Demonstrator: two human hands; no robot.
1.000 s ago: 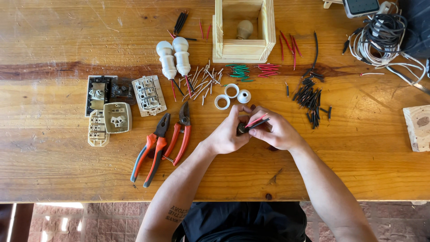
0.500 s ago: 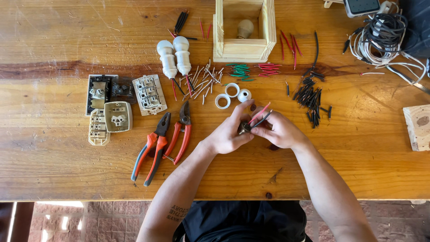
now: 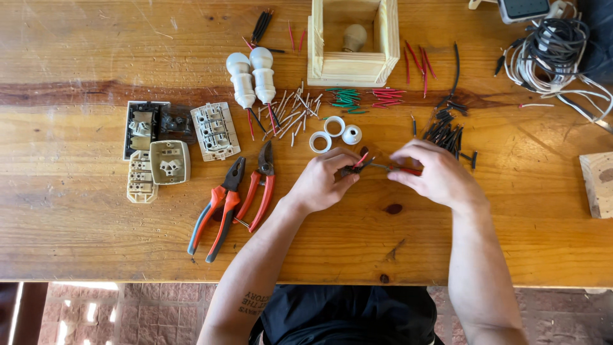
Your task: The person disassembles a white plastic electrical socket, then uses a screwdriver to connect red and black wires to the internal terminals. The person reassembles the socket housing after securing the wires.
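Observation:
My left hand [image 3: 324, 181] pinches a small dark part with short red and black wire ends [image 3: 359, 163] above the wooden table [image 3: 96, 243]. My right hand [image 3: 435, 176] holds a thin tool with a red handle [image 3: 397, 168], its tip pointing left into that part. Both hands hover near the table's middle. White ring-shaped lamp-holder pieces [image 3: 332, 134] lie just beyond my left hand. A pile of short black wire pieces [image 3: 447, 131] lies just beyond my right hand.
Orange-handled pliers [image 3: 217, 207] and red cutters [image 3: 260, 185] lie left of my hands. Socket and switch parts [image 3: 169, 144], two white lamp holders [image 3: 252, 78], a wooden box [image 3: 353, 39], green and red wire bits [image 3: 367, 98], a cable bundle [image 3: 555, 48] and a wood block [image 3: 599, 184] surround them.
My right hand has moved to the right, away from my left hand, drawing the red-handled tool out so its shaft now shows between the hands.

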